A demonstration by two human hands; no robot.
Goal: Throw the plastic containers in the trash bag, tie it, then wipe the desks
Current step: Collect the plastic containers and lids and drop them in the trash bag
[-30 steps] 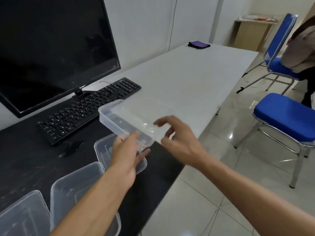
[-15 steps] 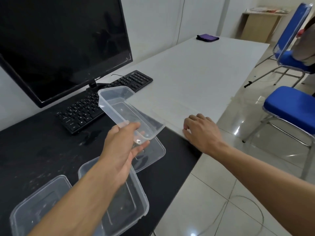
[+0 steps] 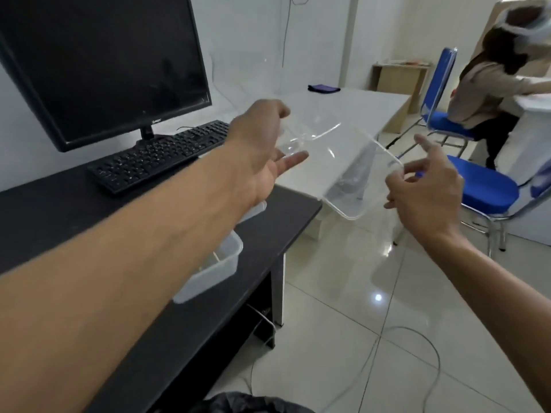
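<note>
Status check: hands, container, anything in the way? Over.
Left hand grips clear plastic container, in the air. Right hand open by its corner. Trash bag below, nothing between.

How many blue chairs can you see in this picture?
2. The near chair, empty, stands right of the white desk; a person sits on the far chair. Others may be hidden beyond the frame.

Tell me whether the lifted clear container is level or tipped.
Tipped: the container slants down from the left hand, which grips its upper end, to its lower end beside the right hand.
</note>
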